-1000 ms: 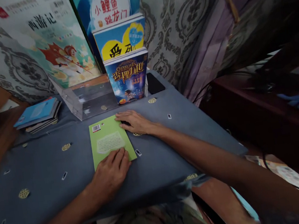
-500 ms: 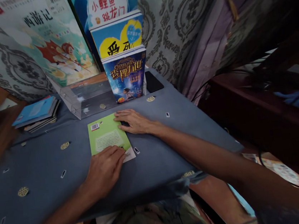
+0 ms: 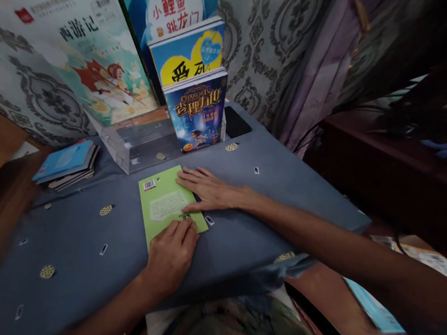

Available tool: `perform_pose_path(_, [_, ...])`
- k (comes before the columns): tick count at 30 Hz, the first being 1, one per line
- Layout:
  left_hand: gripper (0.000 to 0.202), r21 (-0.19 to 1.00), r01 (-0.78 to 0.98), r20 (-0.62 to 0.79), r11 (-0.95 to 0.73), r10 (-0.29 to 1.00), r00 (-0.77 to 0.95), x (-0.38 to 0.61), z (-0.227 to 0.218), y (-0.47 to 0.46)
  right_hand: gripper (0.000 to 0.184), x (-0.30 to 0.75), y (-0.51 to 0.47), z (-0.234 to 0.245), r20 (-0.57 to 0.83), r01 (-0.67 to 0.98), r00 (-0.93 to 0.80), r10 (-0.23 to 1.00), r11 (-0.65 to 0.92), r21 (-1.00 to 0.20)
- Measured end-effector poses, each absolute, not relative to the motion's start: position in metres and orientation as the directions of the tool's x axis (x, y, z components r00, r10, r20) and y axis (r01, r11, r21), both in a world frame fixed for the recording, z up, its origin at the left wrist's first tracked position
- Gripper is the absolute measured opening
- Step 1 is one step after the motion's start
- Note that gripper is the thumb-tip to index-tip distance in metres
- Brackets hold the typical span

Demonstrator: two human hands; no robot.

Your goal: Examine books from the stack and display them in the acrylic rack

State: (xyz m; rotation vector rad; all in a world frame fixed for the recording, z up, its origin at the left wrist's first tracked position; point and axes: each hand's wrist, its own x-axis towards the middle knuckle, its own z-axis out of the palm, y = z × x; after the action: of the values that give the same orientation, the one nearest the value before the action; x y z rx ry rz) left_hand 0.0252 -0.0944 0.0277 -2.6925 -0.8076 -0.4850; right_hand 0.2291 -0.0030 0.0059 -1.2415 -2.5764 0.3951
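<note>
A green book [image 3: 166,198] lies flat on the cloth-covered table, its barcode at the upper left and a pale text panel across the middle. My right hand [image 3: 212,190] rests on its right edge, fingers stretched and somewhat spread. At the book's lower edge is my left hand [image 3: 173,254], with fingers bent and pressed together on the cover near the lower right corner; its thumb is hidden. Behind the book stands a clear acrylic holder [image 3: 148,146]. In it a dark blue book [image 3: 201,117] stands upright in front of a blue-and-yellow book [image 3: 170,52].
Two large picture books [image 3: 92,48] [image 3: 176,3] lean at the back against the patterned curtain [image 3: 283,21]. To the left is a small stack of books [image 3: 65,163]. A black phone [image 3: 236,122] lies right of the holder. Dark furniture with cables [image 3: 347,159] stands on the right.
The lifted lower right corner of the green cover now lies flat, hiding the white page beneath. My right fingers have spread over the right edge. The whole view has shifted slightly.
</note>
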Motion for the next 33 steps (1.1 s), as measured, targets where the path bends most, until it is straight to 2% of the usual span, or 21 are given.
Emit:
perform_pose_path(4, [0.023,-0.133,0.538,0.398,-0.832,0.453,0.798,0.018,0.029,-0.093,0.082,0.235,-0.035,0.005,0.117,0.697,-0.628,0.77,0.623,-0.356])
perform_pose_path(9, [0.024,0.047,0.453,0.34,-0.89,0.441,0.831,-0.013,0.03,-0.08,0.085,0.24,-0.068,0.003,0.141,0.693,-0.628,0.765,0.633,-0.345])
perform_pose_path(11, [0.033,0.081,0.495,0.29,-0.865,0.496,0.819,-0.031,0.028,-0.073,0.082,0.239,-0.074,0.002,0.148,0.702,-0.62,0.771,0.629,-0.333])
perform_pose_path(16, [0.073,0.091,0.605,0.106,-0.791,0.612,0.784,-0.065,0.025,-0.066,0.074,0.237,-0.077,0.0,0.197,0.692,-0.61,0.768,0.637,-0.339])
perform_pose_path(21, [0.085,0.108,0.605,0.02,-0.789,0.61,0.792,-0.069,0.025,-0.071,0.065,0.234,-0.081,0.006,0.224,0.654,-0.642,0.734,0.676,-0.341])
perform_pose_path(24, [0.085,0.135,0.595,-0.002,-0.792,0.6,0.8,-0.071,0.026,-0.072,0.058,0.233,-0.085,0.01,0.22,0.637,-0.667,0.712,0.698,-0.327])
perform_pose_path(27, [0.074,0.18,0.601,-0.017,-0.778,0.609,0.793,-0.075,0.025,-0.063,0.054,0.233,-0.087,0.01,0.227,0.629,-0.678,0.7,0.711,-0.315])
perform_pose_path(30, [0.065,0.202,0.649,-0.015,-0.734,0.66,0.751,-0.076,0.021,-0.039,0.055,0.233,-0.087,0.007,0.234,0.631,-0.676,0.699,0.713,-0.306])
perform_pose_path(33, [0.065,0.21,0.712,-0.025,-0.67,0.724,0.689,-0.075,0.019,-0.004,0.058,0.234,-0.086,0.004,0.242,0.637,-0.671,0.701,0.712,-0.295])
